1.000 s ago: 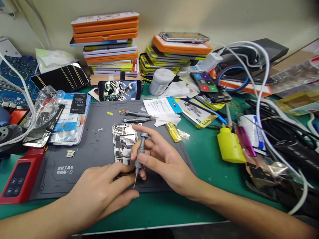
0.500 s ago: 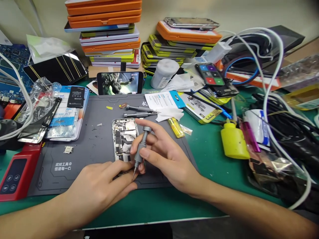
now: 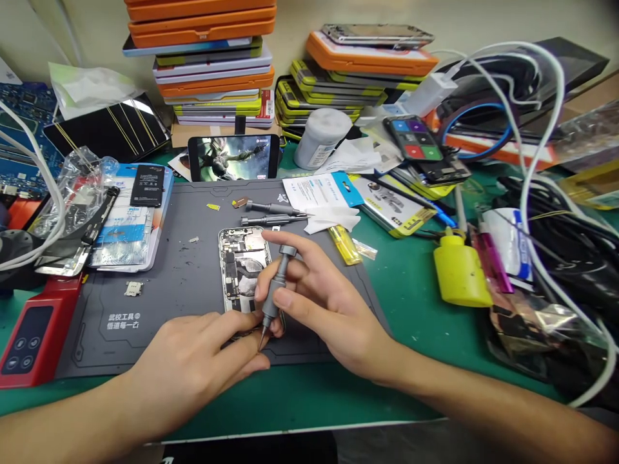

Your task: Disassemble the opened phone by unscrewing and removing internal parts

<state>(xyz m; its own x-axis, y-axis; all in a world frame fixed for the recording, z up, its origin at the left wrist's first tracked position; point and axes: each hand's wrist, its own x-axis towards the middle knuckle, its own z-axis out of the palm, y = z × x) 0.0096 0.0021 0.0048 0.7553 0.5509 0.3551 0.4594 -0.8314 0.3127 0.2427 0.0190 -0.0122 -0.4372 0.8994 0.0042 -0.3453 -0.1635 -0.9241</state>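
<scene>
On the grey work mat lies an opened phone (image 3: 244,264), its board and inner parts bare and its lower end covered by my hands. My left hand (image 3: 203,361) grips that lower end, fingers reaching across it and thumb at the near side. A slim grey screwdriver (image 3: 275,290) is held in my right hand (image 3: 324,303) between thumb and fingers, with the index finger stretched past its cap. The screwdriver tilts slightly, tip down beside the left fingertips. What the tip touches is hidden.
Two more screwdrivers (image 3: 273,220) lie beyond the phone, near a white tissue (image 3: 333,219). A small metal part (image 3: 133,288) rests left on the mat (image 3: 169,283). A lit phone (image 3: 235,158) stands behind. A yellow bottle (image 3: 460,270) and cables are at right.
Both hands and the screwdriver hold nearly the same pose. The view has shifted slightly, and the picture on the standing phone has changed.
</scene>
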